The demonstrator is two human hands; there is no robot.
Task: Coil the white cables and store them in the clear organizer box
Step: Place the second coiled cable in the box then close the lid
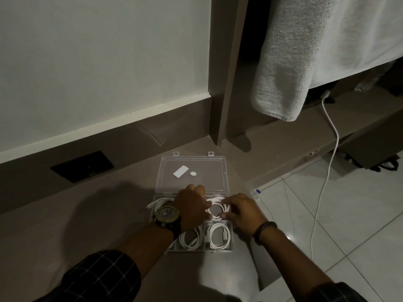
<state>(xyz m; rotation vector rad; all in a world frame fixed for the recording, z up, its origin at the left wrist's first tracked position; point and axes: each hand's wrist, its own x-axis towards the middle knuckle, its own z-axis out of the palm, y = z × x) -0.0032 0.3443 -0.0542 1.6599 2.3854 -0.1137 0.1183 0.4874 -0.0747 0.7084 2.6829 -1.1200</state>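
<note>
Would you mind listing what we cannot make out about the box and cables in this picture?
Head view only:
- Organizer box compartments at the near left: covered by the left hand and wrist.
- Coiled cable under both hands: whether the right hand grips or merely presses it.
- Loose cable: its upper end disappears behind the hanging towel.

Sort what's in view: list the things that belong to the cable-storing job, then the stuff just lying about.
For the job:
clear box
coil being pressed in
coil at far left
two near coils
left hand
right hand

Lying about:
hanging towel
plugged-in cable
dark wall plate
</note>
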